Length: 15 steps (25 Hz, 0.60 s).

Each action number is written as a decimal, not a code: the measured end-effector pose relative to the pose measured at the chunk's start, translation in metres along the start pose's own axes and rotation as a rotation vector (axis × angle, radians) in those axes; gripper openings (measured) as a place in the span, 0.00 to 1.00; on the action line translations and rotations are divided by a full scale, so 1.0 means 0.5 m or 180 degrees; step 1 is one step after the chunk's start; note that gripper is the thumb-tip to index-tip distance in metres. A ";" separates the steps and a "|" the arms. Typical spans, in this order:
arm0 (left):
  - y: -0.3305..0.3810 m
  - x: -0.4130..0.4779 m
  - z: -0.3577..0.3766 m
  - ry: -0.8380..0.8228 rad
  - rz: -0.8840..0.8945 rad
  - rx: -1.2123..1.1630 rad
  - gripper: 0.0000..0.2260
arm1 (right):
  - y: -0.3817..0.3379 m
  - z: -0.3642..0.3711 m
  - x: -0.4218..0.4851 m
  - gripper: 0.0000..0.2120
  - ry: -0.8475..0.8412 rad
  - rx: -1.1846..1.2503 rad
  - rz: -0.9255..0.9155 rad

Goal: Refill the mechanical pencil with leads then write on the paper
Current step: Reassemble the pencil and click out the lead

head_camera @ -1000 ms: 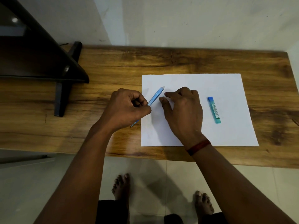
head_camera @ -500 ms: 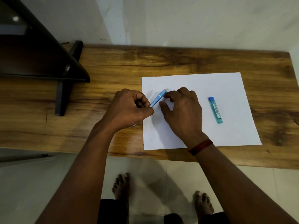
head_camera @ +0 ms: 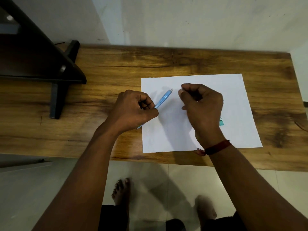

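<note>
**Cap end pulled clear of the pencil**

Head view: my left hand (head_camera: 133, 112) stays clenched around the blue mechanical pencil (head_camera: 164, 98), its top end over the paper (head_camera: 233, 97) on the worktop (head_camera: 116, 67). My right hand (head_camera: 200, 105), touching that end half a second ago, now sits apart, fingertips pinched, apparently on a tiny piece I cannot make out. The lead case (head_camera: 221, 122) peeks from behind it. Judging by that, loading leads comes next.

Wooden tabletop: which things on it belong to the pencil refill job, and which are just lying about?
Belong:
- blue plastic mechanical pencil, gripped in left hand
- white paper sheet
- teal lead case, mostly hidden behind right hand

Lying about:
- black triangular stand on wooden tabletop
</note>
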State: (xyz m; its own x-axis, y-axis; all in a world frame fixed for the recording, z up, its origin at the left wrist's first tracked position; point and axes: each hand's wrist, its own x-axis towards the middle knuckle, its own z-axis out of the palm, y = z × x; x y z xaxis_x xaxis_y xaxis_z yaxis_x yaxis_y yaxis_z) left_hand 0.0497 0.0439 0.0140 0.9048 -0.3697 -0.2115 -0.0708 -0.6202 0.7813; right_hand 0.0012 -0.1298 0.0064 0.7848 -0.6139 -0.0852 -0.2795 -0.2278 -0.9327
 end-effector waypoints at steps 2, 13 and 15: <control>0.010 0.001 0.013 -0.0074 0.0053 -0.0035 0.04 | -0.007 -0.023 0.002 0.08 -0.0144 0.0799 0.0508; 0.048 -0.006 0.057 -0.0352 0.0224 0.0202 0.04 | 0.026 -0.108 -0.001 0.08 -0.0745 0.1681 0.0828; 0.054 -0.009 0.061 -0.0369 0.0212 0.0231 0.04 | 0.027 -0.113 0.000 0.08 -0.0749 0.1713 0.0813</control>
State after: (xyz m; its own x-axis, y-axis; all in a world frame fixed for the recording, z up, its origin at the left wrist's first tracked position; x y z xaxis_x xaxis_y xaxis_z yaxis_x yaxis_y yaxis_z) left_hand 0.0311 0.0079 0.0180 0.8427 -0.4866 -0.2303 -0.1631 -0.6384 0.7522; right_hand -0.0338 -0.1756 0.0136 0.8477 -0.4022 -0.3458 -0.2050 0.3527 -0.9130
